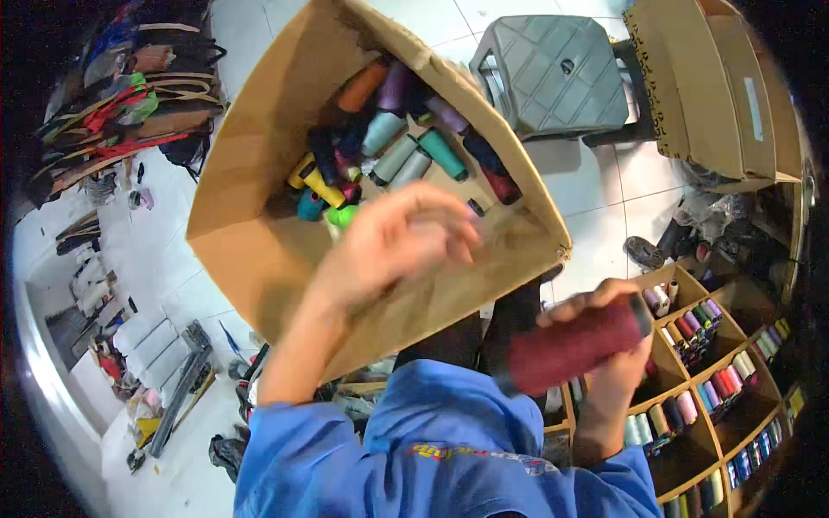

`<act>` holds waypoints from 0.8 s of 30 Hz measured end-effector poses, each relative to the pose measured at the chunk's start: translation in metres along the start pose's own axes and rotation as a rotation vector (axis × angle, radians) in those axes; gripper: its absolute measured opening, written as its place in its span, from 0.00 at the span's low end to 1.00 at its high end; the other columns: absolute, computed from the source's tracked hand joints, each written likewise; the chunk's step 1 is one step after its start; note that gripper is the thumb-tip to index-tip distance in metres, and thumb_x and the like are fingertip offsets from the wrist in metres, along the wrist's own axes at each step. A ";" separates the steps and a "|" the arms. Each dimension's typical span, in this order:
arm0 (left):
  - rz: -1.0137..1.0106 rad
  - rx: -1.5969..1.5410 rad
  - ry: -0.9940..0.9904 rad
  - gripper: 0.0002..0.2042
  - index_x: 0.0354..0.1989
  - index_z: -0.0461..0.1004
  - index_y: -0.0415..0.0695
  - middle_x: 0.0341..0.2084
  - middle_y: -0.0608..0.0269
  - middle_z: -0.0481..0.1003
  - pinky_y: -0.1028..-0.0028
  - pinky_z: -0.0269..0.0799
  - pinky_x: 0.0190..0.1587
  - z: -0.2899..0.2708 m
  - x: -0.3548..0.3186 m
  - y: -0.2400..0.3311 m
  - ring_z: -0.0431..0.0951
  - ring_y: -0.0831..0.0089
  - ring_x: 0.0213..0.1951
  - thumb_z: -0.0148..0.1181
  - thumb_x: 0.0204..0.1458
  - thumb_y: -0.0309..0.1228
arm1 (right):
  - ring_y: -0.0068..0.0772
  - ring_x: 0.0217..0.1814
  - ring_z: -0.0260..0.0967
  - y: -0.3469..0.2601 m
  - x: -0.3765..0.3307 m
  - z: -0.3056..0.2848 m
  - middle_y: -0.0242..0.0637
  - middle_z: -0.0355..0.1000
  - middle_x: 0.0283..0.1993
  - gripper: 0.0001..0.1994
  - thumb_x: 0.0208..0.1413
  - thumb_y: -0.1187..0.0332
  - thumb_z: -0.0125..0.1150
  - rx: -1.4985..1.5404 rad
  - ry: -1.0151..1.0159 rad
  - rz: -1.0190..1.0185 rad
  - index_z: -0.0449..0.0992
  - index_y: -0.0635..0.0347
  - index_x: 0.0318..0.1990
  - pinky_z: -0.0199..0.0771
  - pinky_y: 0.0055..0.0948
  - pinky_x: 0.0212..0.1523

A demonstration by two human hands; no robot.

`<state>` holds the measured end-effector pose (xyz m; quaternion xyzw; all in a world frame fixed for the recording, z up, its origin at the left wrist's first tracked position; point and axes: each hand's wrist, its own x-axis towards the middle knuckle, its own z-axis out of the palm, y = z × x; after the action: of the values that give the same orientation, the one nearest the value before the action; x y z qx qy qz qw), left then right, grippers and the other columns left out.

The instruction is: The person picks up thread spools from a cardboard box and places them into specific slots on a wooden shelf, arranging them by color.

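Observation:
My right hand (623,354) is closed around a large dark red thread spool (574,345), tilted, to the right of the cardboard box (250,198). Its fingers wrap over the far side. Over the box opening is my left hand (406,242), a little blurred, with loosely bent fingers and no object visible in it. Inside the box lie several thread spools, among them a green spool (443,154), a yellow spool (321,184), a pale blue spool (383,131) and an orange-brown spool (362,86). A small dark spool end (475,207) shows beside my left fingertips.
At lower right stands a wooden compartment shelf (691,380) with rows of thread spools. A grey plastic stool (557,73) is beyond the box. More cardboard boxes (717,86) stand at upper right. Piled fabric and straps (142,104) hang at upper left above the white tiled floor (186,289).

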<state>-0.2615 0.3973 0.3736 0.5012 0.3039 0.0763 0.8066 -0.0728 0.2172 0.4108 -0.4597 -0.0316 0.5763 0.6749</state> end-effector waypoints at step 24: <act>-0.462 1.491 0.471 0.54 0.64 0.39 0.41 0.38 0.49 0.66 0.59 0.64 0.44 -0.044 0.022 -0.226 0.69 0.55 0.41 0.71 0.29 0.38 | 0.42 0.37 0.72 -0.009 -0.012 -0.075 0.48 0.71 0.34 0.30 0.40 0.54 0.70 -0.093 0.050 0.001 0.63 0.66 0.42 0.74 0.40 0.39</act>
<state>-0.3100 0.3298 0.1574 0.8019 0.5322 -0.2109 0.1711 -0.0273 0.1644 0.3800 -0.5049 -0.0411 0.5629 0.6531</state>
